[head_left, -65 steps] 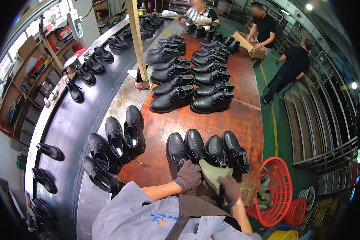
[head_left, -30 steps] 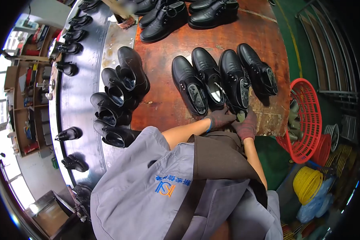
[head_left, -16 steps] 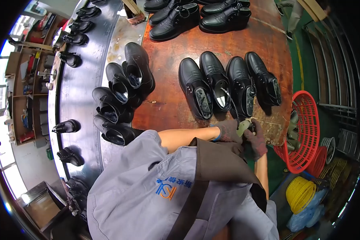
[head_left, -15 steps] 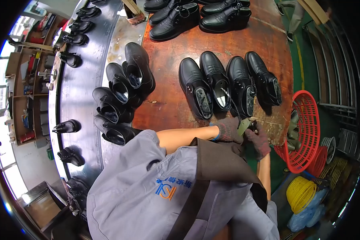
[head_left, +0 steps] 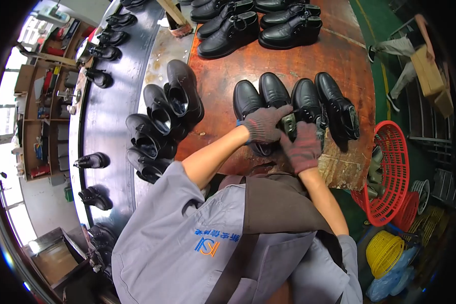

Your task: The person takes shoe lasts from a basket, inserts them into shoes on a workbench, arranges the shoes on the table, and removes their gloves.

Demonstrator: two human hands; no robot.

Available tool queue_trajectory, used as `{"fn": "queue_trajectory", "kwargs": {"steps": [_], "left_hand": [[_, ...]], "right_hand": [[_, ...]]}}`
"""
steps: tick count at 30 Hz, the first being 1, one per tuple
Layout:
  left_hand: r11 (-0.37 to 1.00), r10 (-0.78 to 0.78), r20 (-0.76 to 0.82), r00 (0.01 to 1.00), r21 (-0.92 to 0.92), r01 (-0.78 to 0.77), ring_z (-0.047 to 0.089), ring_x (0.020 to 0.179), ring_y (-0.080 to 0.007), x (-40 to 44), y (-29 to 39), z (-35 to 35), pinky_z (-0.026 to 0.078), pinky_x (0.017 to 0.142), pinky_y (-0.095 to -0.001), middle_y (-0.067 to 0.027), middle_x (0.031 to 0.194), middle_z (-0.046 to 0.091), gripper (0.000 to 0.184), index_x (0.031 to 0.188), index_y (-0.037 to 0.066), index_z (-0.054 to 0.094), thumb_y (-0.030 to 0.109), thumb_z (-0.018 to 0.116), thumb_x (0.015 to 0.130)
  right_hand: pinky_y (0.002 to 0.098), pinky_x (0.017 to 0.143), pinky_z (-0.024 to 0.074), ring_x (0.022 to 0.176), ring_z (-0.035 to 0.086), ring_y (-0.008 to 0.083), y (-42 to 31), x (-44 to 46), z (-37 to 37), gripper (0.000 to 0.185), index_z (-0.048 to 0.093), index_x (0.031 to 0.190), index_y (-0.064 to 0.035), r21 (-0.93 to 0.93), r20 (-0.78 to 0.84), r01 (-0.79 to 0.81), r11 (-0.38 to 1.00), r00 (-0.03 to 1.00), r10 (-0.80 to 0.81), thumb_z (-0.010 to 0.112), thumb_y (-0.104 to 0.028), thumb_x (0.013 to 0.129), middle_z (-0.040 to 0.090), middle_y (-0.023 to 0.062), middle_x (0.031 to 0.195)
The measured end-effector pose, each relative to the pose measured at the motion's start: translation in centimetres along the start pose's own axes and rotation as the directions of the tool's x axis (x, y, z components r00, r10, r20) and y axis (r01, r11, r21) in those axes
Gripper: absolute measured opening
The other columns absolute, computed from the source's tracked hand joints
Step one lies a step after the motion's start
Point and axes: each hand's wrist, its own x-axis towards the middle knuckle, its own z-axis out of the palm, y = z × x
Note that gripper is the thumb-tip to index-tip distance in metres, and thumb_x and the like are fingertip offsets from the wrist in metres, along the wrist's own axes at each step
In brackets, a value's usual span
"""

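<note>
My left hand (head_left: pixel 262 125), in a dark knit glove, reaches over the second black shoe (head_left: pixel 275 90) of a group on the table. Its fingers are closed about an olive-green piece that looks like a shoe last (head_left: pixel 289 126). My right hand (head_left: pixel 304 147), in a reddish-grey glove, grips the same piece from the other side, thumb against it. The hands cover that shoe's opening, so whether the last sits inside cannot be seen. To the left stands another black shoe (head_left: pixel 247 96); to the right are two more, one of them a black lace-up shoe (head_left: pixel 334 101).
More black shoes (head_left: pixel 228 38) stand at the table's far end, others (head_left: pixel 183 86) along its left side. A metal conveyor (head_left: pixel 121 121) carries shoes at left. A red basket (head_left: pixel 394 167) holds green lasts by the right edge; a yellow basket (head_left: pixel 385 253) is below. A person (head_left: pixel 405 50) carries a cardboard box.
Both hands have moved forward from the table's near edge to over the second shoe, bringing the green last along. The person at the far right has come further into view with a box.
</note>
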Motion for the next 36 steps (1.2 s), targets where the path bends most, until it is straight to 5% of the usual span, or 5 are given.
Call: {"fn": "queue_trajectory", "kwargs": {"steps": [5, 12, 16, 24, 36], "left_hand": [[0.990, -0.065, -0.211, 0.975, -0.135, 0.037, 0.068, 0.097, -0.0400, 3.3, 5.0, -1.7, 0.052, 0.090, -0.0494, -0.0197, 0.100, 0.072, 0.042, 0.101, 0.006, 0.075, 0.041, 0.053, 0.096], [0.877, -0.021, -0.225, 0.974, 0.464, 0.126, 0.071, 0.086, -0.0352, 8.2, 4.1, 2.8, 0.054, 0.072, -0.0497, -0.0155, 0.086, 0.073, 0.041, 0.091, 0.010, 0.074, 0.040, 0.049, 0.101], [0.839, 0.053, -0.136, 0.989, 0.544, 0.030, 0.072, 0.077, -0.0361, 9.8, 0.2, 7.1, 0.055, 0.071, -0.0484, -0.0158, 0.083, 0.074, 0.043, 0.086, 0.009, 0.075, 0.038, 0.047, 0.101], [0.974, -0.221, -0.219, 0.950, -0.001, 0.226, 0.071, 0.094, -0.0418, 7.5, -1.8, 2.4, 0.057, 0.082, -0.0514, -0.0201, 0.097, 0.074, 0.036, 0.105, 0.007, 0.071, 0.035, 0.051, 0.095], [0.867, -0.269, -0.122, 0.955, 0.401, 0.295, 0.066, 0.110, -0.0319, 1.7, 0.2, 2.0, 0.051, 0.092, -0.0460, -0.0123, 0.111, 0.071, 0.041, 0.120, 0.014, 0.068, 0.036, 0.072, 0.085]], "right_hand": [[0.0481, 0.081, 0.0524, 0.098, 0.062, 0.0378, 0.3, 2.2, 0.5, 0.043, 0.063, 0.102, -0.0046, -0.058, -0.023, 0.170, 0.984, 0.985, -0.172, 0.071, -0.044, 0.085, 0.060, 0.0186, 0.100], [0.0449, 0.069, 0.0447, 0.080, 0.055, 0.0348, 1.2, -8.3, -11.1, 0.030, 0.060, 0.068, -0.0018, 0.489, 0.335, -0.236, 0.840, 0.940, 0.069, 0.068, -0.018, 0.092, 0.056, 0.0163, 0.078], [0.0417, 0.067, 0.0449, 0.076, 0.055, 0.0337, 1.3, -10.5, -10.4, 0.023, 0.063, 0.074, -0.0029, 0.538, 0.197, -0.030, 0.843, 0.976, -0.091, 0.069, -0.016, 0.092, 0.057, 0.0157, 0.078], [0.0441, 0.073, 0.0516, 0.083, 0.064, 0.0387, 3.4, -5.0, -4.2, 0.021, 0.066, 0.102, -0.0045, 0.523, 0.075, -0.056, 0.851, 0.997, 0.019, 0.073, -0.020, 0.090, 0.067, 0.0164, 0.089], [0.0407, 0.062, 0.0489, 0.064, 0.062, 0.0341, 0.7, 2.6, -3.0, 0.040, 0.071, 0.077, -0.0015, 0.521, 0.487, -0.077, 0.850, 0.845, -0.222, 0.075, -0.040, 0.088, 0.064, 0.0190, 0.069]]}}
